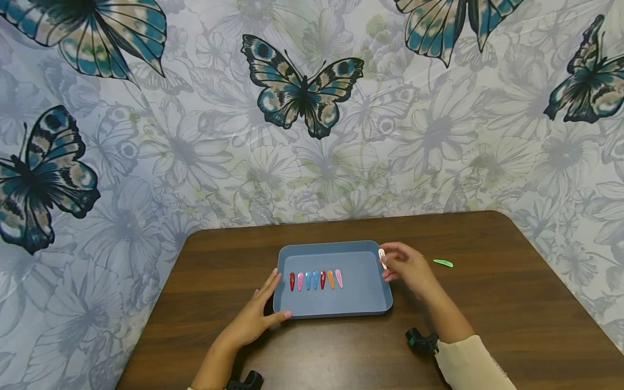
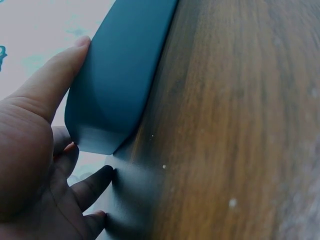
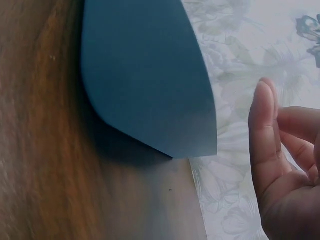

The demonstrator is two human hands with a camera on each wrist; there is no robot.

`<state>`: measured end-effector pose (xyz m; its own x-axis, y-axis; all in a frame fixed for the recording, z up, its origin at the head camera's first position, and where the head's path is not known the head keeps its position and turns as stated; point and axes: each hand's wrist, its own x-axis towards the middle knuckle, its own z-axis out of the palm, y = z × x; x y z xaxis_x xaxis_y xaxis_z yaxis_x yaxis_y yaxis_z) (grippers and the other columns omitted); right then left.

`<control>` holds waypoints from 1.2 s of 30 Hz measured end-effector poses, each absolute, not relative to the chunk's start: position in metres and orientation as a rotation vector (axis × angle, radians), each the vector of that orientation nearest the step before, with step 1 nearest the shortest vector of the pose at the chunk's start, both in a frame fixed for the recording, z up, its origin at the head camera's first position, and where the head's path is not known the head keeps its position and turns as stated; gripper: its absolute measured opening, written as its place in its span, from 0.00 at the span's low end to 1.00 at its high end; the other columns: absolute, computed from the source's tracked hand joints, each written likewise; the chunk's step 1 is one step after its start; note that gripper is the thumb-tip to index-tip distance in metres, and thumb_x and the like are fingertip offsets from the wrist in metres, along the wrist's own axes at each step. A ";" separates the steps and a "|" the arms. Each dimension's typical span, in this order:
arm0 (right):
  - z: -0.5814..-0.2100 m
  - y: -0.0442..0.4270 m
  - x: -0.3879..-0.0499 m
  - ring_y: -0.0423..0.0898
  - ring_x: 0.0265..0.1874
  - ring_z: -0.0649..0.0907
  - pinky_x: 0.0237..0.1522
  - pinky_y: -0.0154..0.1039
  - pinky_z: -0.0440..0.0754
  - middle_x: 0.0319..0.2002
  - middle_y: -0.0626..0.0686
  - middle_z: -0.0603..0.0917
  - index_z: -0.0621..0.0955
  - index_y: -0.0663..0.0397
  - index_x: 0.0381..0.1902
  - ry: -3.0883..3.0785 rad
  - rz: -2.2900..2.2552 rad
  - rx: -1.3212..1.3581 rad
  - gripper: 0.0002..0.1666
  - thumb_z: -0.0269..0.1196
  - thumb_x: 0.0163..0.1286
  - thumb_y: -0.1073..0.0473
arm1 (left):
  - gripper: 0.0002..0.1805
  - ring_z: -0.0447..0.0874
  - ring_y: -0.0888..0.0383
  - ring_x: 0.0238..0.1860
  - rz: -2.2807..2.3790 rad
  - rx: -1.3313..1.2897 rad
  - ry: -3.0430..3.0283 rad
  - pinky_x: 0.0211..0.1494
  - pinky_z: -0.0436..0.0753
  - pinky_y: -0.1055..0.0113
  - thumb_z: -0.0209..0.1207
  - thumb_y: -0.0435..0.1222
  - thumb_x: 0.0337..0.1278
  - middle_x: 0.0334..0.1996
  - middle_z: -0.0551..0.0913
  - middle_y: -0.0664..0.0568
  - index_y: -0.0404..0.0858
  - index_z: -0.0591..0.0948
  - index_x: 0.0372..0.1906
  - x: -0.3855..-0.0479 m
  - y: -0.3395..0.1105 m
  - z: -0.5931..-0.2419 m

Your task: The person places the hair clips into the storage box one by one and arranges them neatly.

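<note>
A blue-grey tray (image 1: 361,303) lies on the table with a row of several snap hair clips in it, among them a red clip (image 1: 292,281), a blue clip (image 1: 316,279), an orange clip (image 1: 331,279) and a pink clip (image 1: 339,278). My left hand (image 1: 251,319) rests at the tray's near left corner, thumb on the front rim, fingers along the left side. Above the tray's right rim, my right hand (image 1: 409,268) pinches a white hair clip (image 1: 382,258) between thumb and fingers. That clip cannot be made out in the right wrist view.
A green hair clip (image 1: 443,263) lies on the brown wooden table (image 1: 336,352), right of the tray and beyond my right forearm. Behind the table hangs a butterfly-patterned cloth (image 1: 302,179). Each wrist carries a black camera mount (image 1: 422,341).
</note>
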<state>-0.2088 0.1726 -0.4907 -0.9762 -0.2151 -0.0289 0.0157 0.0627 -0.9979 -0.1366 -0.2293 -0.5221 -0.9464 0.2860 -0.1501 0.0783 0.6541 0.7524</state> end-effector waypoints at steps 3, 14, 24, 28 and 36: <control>-0.492 0.170 -0.209 0.43 0.26 0.88 0.34 0.40 0.90 0.43 0.61 0.85 0.70 0.70 0.67 2.133 -2.027 -0.239 0.27 0.61 0.73 0.68 | 0.54 0.34 0.38 0.83 1.171 0.295 2.617 0.78 0.35 0.31 0.66 0.58 0.59 0.84 0.37 0.60 0.56 0.47 0.83 -0.137 -0.229 -0.522; -0.493 0.166 -0.208 0.43 0.29 0.89 0.37 0.42 0.91 0.49 0.71 0.80 0.67 0.68 0.71 2.070 -2.032 -0.299 0.31 0.60 0.72 0.70 | 0.55 0.33 0.39 0.83 1.175 0.295 2.612 0.78 0.34 0.30 0.66 0.58 0.58 0.84 0.37 0.59 0.55 0.47 0.83 -0.136 -0.229 -0.520; -0.494 0.162 -0.207 0.43 0.31 0.88 0.39 0.41 0.90 0.50 0.70 0.79 0.66 0.68 0.71 2.042 -2.004 -0.304 0.33 0.60 0.70 0.71 | 0.54 0.33 0.38 0.83 1.163 0.283 2.618 0.78 0.34 0.30 0.66 0.57 0.59 0.84 0.37 0.61 0.56 0.47 0.83 -0.137 -0.228 -0.522; -0.495 0.159 -0.206 0.44 0.33 0.89 0.40 0.42 0.90 0.53 0.73 0.77 0.66 0.67 0.72 2.034 -1.987 -0.320 0.34 0.61 0.69 0.71 | 0.54 0.32 0.38 0.83 1.168 0.275 2.613 0.77 0.34 0.29 0.66 0.57 0.59 0.84 0.37 0.62 0.57 0.47 0.83 -0.137 -0.228 -0.522; -0.496 0.154 -0.204 0.44 0.36 0.89 0.42 0.41 0.90 0.56 0.76 0.74 0.64 0.67 0.74 2.005 -1.974 -0.348 0.39 0.63 0.67 0.69 | 0.54 0.33 0.39 0.83 1.172 0.281 2.613 0.78 0.34 0.30 0.66 0.57 0.59 0.84 0.37 0.61 0.57 0.47 0.83 -0.137 -0.229 -0.523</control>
